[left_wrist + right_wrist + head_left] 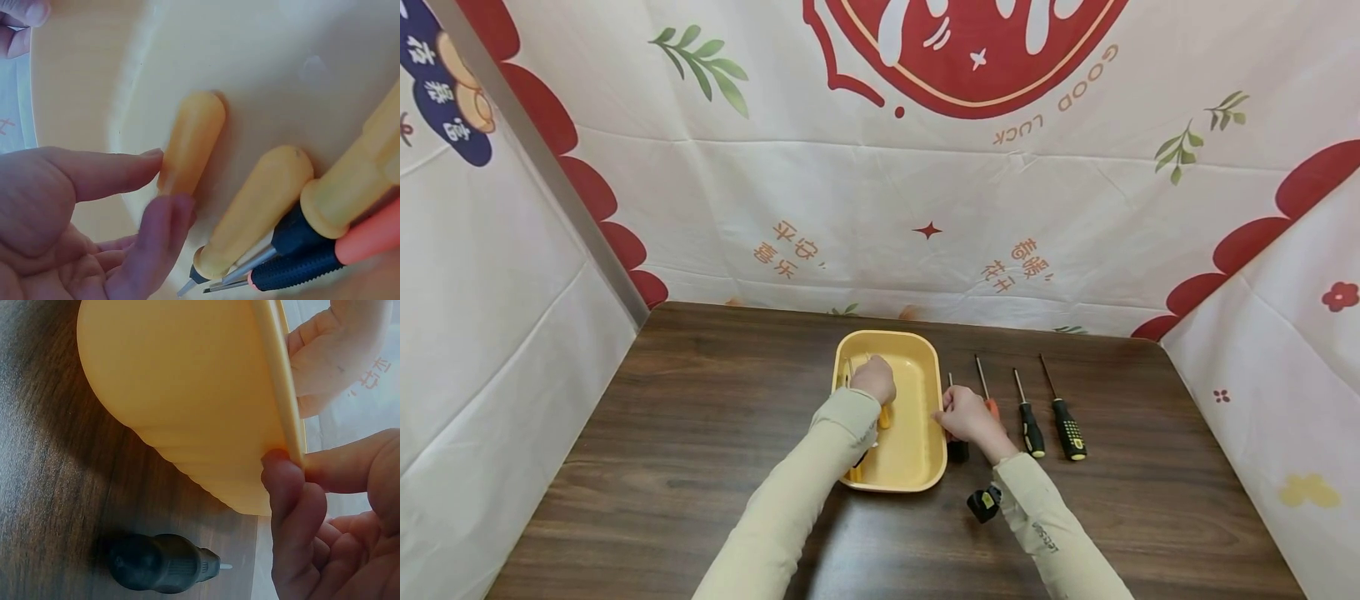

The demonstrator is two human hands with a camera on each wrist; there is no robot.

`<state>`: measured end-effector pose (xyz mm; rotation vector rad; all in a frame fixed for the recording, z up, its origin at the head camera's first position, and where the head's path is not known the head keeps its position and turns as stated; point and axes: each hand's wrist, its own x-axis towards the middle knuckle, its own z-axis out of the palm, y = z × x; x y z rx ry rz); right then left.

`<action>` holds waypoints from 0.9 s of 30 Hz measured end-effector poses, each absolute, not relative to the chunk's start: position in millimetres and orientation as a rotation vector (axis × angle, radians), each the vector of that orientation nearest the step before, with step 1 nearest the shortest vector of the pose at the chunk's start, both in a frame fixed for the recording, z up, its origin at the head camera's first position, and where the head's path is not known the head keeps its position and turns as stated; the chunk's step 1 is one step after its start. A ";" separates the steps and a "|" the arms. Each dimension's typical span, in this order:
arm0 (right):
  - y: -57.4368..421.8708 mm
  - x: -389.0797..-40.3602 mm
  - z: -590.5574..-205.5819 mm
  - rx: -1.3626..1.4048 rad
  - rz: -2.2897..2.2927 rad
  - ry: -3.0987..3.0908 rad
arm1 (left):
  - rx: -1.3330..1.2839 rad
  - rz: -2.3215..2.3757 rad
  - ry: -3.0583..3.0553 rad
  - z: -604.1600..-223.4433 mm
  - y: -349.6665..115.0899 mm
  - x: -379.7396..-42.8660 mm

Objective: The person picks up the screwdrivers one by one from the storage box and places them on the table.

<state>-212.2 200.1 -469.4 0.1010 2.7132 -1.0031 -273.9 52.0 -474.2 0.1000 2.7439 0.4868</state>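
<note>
The yellow plastic tray point(913, 454) stands on the table with several screwdrivers along its left side. Inside it, my left hand point(875, 379) pinches a yellow-handled screwdriver point(194, 140) between thumb and forefinger; its shaft is hidden in the left wrist view. Beside that lie another yellow-handled screwdriver point(259, 206), a thicker yellow handle with a black collar point(356, 181) and a red-and-black handle point(300, 265). My right hand point(966, 414) grips the tray's right rim, thumb and fingers on either side of it. A black-handled screwdriver point(165, 562) lies on the table below that hand.
Right of the tray, a red-handled screwdriver point(993, 408) and two black-and-yellow ones, one slim point(1032, 433) and one thick point(1069, 429), lie on the dark wooden table point(700, 417). A small black object point(983, 504) is by the right cuff. Printed cloth point(887, 192) hangs behind.
</note>
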 end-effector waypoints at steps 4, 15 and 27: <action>200.4 -211.9 -469.4 0.099 -0.997 2.715 | 0.114 0.483 2.753 -469.0 51.8 -270.0; 200.0 -211.9 -470.3 0.074 -1.013 2.735 | 0.019 0.526 2.696 -472.4 54.0 -272.6; 201.2 -212.2 -471.4 0.057 -1.006 2.748 | 0.165 0.322 2.698 -469.1 53.5 -272.3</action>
